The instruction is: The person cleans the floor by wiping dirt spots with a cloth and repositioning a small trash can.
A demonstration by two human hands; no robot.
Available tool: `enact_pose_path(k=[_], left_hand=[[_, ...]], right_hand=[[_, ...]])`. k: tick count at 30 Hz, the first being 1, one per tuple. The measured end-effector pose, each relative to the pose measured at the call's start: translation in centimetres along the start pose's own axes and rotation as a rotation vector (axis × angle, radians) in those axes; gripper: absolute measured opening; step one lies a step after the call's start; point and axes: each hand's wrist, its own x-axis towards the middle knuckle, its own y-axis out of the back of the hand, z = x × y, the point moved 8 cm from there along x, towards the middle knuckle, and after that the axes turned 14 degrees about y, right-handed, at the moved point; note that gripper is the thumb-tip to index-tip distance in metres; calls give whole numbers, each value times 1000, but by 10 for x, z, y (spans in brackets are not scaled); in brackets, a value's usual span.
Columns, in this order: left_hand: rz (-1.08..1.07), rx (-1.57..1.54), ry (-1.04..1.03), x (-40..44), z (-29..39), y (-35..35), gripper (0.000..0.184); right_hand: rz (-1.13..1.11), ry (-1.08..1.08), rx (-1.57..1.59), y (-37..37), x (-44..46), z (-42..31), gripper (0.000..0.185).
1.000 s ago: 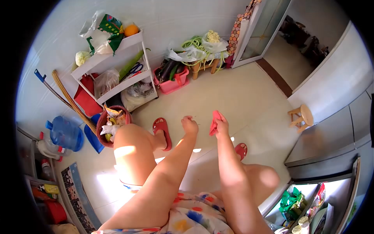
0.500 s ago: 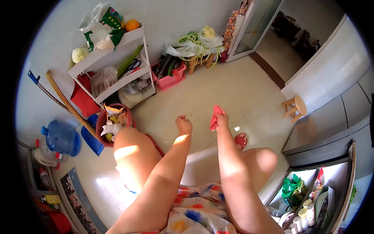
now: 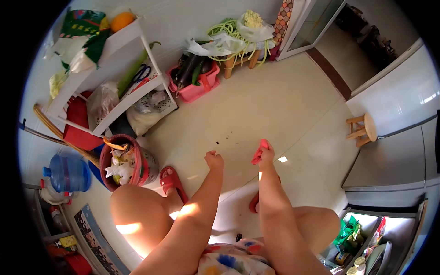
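Note:
My right hand (image 3: 267, 157) is closed around a crumpled pinkish-red cloth (image 3: 261, 149), held above the tiled floor (image 3: 256, 107). My left hand (image 3: 214, 159) hovers to the left of it with curled fingers; whether anything is inside them is hidden. Just beyond my left hand, a few small dark bits (image 3: 217, 143) lie on the floor. My knees are bent to both sides of my arms, and a red slipper (image 3: 174, 183) shows on my left foot.
A full trash bin (image 3: 149, 166) stands at left, before a white shelf (image 3: 117, 42) with bags. Behind are a pink basket (image 3: 197, 94) of eggplants and a wooden stool with vegetables. Another small stool (image 3: 365, 129) is at right, near an open lower compartment (image 3: 366, 219).
My view has shifted, and I am lower or further forward. Both hands stay apart, the cloth still in my right. The bin and my left slipper show more fully.

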Motion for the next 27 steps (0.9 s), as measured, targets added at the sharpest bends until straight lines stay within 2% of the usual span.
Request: enact_pose_path(k=[4,6,9,10,13,16,17,19,21,22,25,27], left_hand=[[32,174,-83,16,-3,-18,35],[24,347,-99,36,-6,-22,49],[35,557,-108,61,0,-12,73],[42,617,-113,72,2,-9,82],[60,1035,-94,103,7,-1,98],[44,1048,-66,95,33,5,100],[31,1037,-93,97,35,-2,97],[9,1008,-147,101,36,-10,92],[59,1024,-207,118,12,-22,95],[86,1026,-241,123,6,-29,96],[-12,1034,-190,96,34,-25,78],[14,1140,-210,113,27,-30,77]], right_hand=[[100,-36,-96,39,24,-11,37],[183,-16,-168,66,44,-7,37],[340,190,-96,124,97,30,41],[389,151,-78,120,89,14,39],[362,112,-295,120,89,8,36],[618,325,178,139,109,51,30],[527,449,-152,132,108,42,28],[293,663,-808,58,79,14,26],[59,863,-1351,3,64,33,34],[-4,893,-1320,-19,56,43,39],[-195,875,-1285,-84,23,69,54],[-404,828,-1050,-120,5,80,51]])
